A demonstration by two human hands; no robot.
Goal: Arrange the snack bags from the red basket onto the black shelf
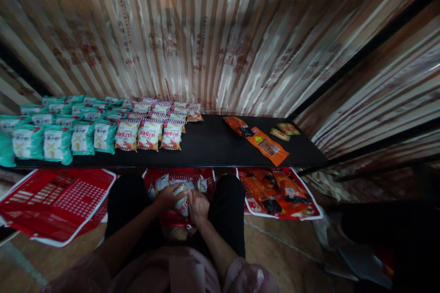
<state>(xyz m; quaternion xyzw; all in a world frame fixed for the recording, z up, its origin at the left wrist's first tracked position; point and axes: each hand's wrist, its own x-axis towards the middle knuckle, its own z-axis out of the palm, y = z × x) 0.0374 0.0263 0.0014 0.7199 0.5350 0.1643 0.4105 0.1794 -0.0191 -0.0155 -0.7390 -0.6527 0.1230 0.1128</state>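
Note:
Both hands are down between my knees over a red basket of snack packets. My left hand and my right hand are closed together on a white snack packet lifted from the pile. Above the basket runs a low black shelf. On its left half stand rows of red-and-white snack packets and green snack packets.
Orange snack packets and two small yellowish packets lie on the shelf's right part. An upturned red basket sits on the floor at left. Another red basket with orange packets sits at right. A striped curtain hangs behind.

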